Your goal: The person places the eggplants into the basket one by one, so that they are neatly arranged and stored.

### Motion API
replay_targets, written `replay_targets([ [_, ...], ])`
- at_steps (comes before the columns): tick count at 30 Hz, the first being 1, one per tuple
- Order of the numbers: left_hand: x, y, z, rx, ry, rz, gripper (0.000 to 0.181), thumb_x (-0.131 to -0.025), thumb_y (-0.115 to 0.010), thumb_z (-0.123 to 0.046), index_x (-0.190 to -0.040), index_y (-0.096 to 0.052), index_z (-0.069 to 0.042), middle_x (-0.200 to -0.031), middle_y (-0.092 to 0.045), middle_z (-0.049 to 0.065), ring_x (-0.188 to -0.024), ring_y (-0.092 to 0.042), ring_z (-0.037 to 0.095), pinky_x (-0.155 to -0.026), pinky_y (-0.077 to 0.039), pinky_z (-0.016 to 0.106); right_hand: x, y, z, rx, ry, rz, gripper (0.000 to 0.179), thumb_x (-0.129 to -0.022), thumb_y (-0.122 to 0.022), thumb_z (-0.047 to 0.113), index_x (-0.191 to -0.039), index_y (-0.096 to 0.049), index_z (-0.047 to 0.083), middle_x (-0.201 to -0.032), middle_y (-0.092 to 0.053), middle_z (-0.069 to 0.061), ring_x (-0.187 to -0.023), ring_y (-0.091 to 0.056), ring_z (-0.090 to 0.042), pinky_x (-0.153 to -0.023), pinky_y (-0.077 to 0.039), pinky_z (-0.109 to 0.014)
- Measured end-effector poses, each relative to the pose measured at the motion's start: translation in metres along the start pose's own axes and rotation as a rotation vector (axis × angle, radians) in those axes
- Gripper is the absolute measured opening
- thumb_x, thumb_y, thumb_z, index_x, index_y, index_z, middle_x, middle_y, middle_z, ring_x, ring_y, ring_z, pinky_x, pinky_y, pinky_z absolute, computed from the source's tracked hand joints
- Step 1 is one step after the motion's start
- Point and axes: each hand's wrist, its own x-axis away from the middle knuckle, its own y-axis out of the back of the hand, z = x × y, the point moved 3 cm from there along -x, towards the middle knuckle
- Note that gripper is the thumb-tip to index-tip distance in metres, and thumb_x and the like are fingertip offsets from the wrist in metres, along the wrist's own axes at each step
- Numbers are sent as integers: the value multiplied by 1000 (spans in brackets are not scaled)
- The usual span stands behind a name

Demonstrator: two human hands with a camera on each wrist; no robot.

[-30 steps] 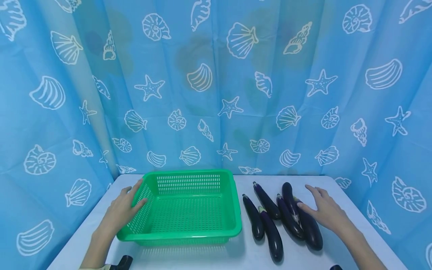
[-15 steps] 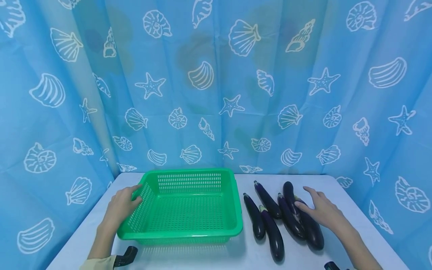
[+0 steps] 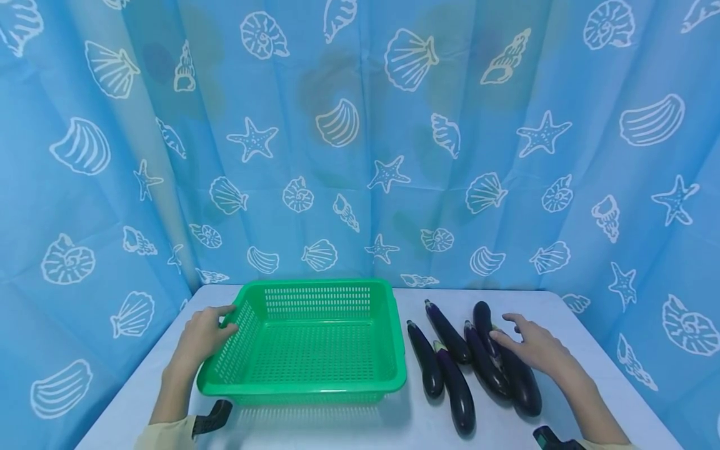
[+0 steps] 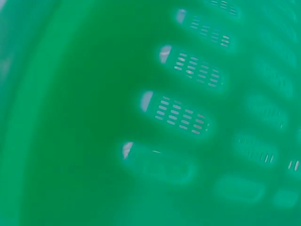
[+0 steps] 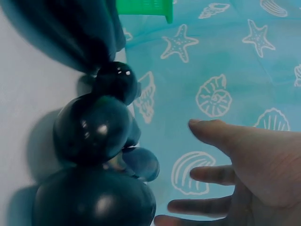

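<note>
A green plastic basket (image 3: 315,389) with slotted walls stands on the left half of the table. At its left rim my left hand (image 3: 197,337) grips the edge, thumb and forefinger over it. In the left wrist view only the basket's wall (image 4: 89,117) shows, very close; the hand is hidden there. Several dark purple eggplants (image 3: 460,394) lie to the right of the basket. Beside the rightmost eggplant (image 3: 521,384) hovers my right hand (image 3: 537,347), thumb and fingers apart and slightly bent. The right wrist view shows that hand (image 5: 263,174) with nothing between its fingers, close to the eggplants (image 5: 94,129).
A white table (image 3: 304,431) carries everything. Behind it and along both sides hangs a blue curtain (image 3: 360,156) printed with white shells and starfish. A dark wrist device (image 3: 212,417) sits at my left wrist, another (image 3: 548,437) at my right.
My left hand has gone from spread fingers beside the basket to holding its left rim. My right hand has shifted slightly left over the eggplants, its fingers bending a little. Basket and eggplants stay put.
</note>
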Motion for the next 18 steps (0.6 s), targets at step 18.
replay_targets([
  [18, -5, -5, 7, 85, 8, 5, 47, -90, -61, -10, -133, -54, 9, -59, -56, 6, -49, -48, 14, -48, -41, 29, -6, -5, -12, -114, -68, 161, 76, -90, -64, 47, -141, -42, -5, -113, -60, -33, -88, -67, -35, -71, -56, -45],
])
